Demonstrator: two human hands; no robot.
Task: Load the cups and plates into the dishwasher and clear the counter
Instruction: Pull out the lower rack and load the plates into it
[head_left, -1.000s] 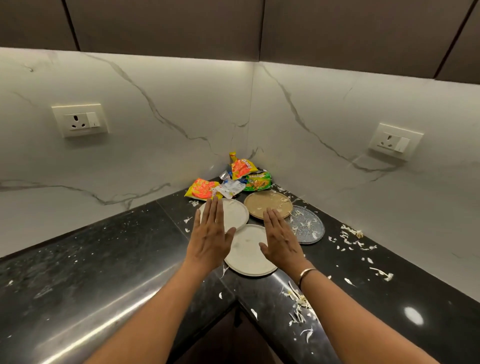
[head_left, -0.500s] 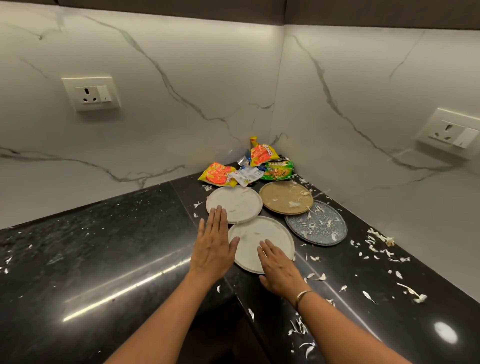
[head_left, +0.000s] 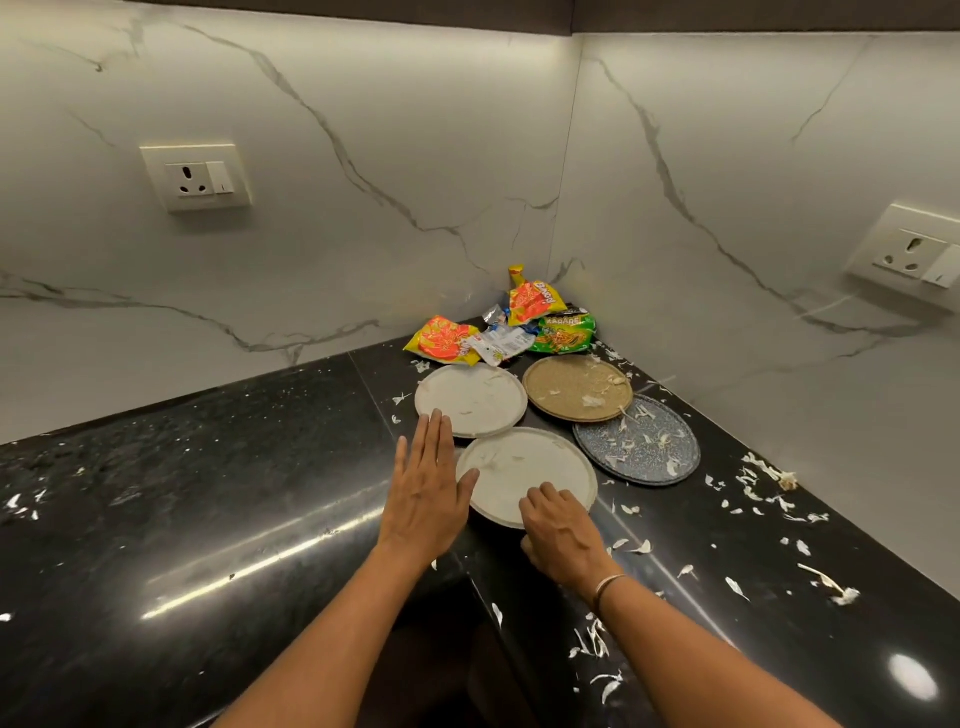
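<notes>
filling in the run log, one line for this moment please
right hand: fingers curled on near white plate rim | left hand: flat, open beside it | four plates on counter | none lifted

right hand (head_left: 563, 535) fingertips hidden – curled over near plate (head_left: 524, 467) rim

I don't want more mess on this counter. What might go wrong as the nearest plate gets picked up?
1. The near white plate carries loose scraps; tilting it may scatter them onto the black counter.
2. The right hand curls over only its near rim, so the grip may slip.
3. The left hand lies flat beside it, giving little support.
</notes>
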